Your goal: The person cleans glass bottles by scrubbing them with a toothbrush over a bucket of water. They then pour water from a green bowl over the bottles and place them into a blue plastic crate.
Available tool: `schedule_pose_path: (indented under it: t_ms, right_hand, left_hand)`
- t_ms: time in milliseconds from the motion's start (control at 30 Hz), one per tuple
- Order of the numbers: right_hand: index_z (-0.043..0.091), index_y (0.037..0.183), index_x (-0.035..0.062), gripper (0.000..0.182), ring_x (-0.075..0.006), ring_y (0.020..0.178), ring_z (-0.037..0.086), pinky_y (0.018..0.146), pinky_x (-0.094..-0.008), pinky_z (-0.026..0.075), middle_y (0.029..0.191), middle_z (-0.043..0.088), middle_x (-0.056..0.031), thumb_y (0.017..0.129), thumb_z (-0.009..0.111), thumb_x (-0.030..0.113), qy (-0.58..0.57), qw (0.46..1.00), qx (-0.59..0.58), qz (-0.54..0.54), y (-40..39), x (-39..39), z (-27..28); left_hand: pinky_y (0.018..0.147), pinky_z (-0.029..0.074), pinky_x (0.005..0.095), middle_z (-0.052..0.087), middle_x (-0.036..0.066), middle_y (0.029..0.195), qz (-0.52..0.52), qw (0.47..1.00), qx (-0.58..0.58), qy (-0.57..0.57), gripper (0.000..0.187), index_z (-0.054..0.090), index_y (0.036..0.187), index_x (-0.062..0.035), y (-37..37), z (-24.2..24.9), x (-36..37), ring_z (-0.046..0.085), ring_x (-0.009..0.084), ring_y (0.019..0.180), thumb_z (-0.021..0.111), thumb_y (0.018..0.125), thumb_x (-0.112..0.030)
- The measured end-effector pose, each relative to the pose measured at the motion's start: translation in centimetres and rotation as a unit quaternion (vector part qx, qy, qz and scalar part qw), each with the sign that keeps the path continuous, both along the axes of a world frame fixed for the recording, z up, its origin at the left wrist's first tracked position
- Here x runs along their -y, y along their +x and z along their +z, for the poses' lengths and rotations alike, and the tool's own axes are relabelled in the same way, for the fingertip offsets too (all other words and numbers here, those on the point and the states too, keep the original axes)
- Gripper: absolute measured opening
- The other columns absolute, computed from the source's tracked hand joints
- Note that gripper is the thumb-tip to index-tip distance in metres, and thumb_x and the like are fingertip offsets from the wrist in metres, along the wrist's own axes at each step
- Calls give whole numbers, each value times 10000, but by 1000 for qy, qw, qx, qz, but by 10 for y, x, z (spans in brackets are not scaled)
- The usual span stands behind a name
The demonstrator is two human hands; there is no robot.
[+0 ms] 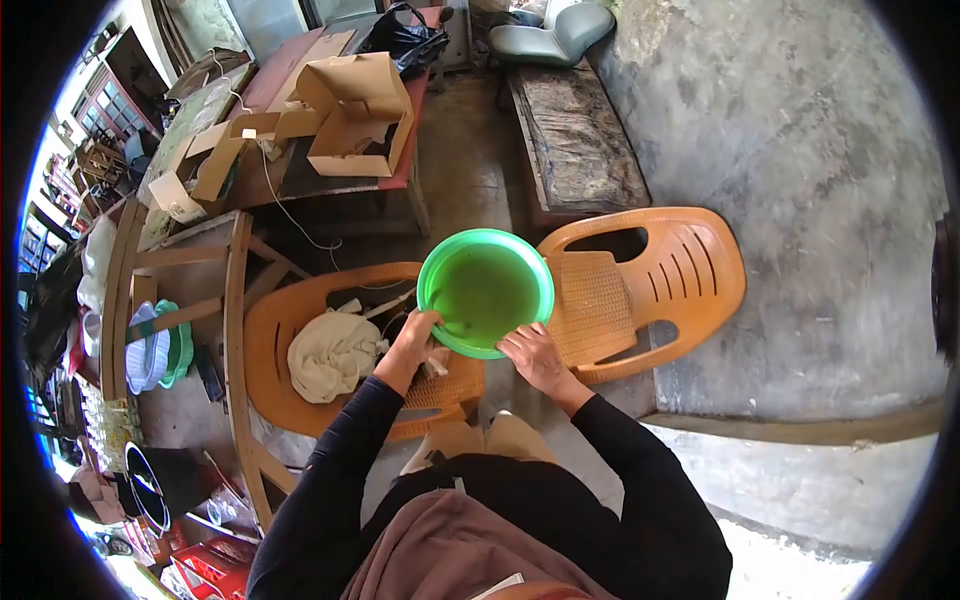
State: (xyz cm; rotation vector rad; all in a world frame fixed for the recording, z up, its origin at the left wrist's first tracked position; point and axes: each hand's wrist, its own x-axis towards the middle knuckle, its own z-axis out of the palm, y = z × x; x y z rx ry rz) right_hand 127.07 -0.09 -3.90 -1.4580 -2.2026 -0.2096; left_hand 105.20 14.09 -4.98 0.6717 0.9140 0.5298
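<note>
A round green basin (540, 262) with murky liquid inside is held in front of my body, over the gap between two orange plastic chairs. My left hand (408, 345) grips its rim at the lower left, with the fingers partly hidden. At the lower right, my right hand (535, 356) is closed on the same rim. Below and beside my left hand, a cream cloth (332, 357) lies bunched on the left orange chair (275, 350). To the right of the basin is the seat of the other orange chair (690, 290).
Open cardboard boxes (372, 75) and a black plastic bag (405, 40) sit on the table at the upper left. A wooden frame (238, 350) stands left of the chair. Beyond the right chair are a worn bench (580, 135) and a grey wall (800, 150).
</note>
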Motion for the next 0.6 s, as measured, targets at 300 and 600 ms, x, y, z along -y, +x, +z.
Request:
schedule_pose_path:
  t_ms: [300,600]
  right_hand:
    - [631,950,136,135,-168,856,590,770,-344,439,859,589,11,818,621,113,-49,998,-39,-21,16,-109,-105]
    - [709,1011,165,184,-137,860,611,763,-339,434,973,687,49,837,654,148,-138,987,-68,-45,61,-204,-250]
  left_hand:
    - [702,634,531,614,204,1093,6,994,-99,-38,413,476,1257,56,30,-101,-116,702,341,908,516,858,-40]
    - [821,587,507,591,148,1189,-20,978,-189,-82,568,426,1392,-20,87,-227,-221,650,317,1027,525,834,-62]
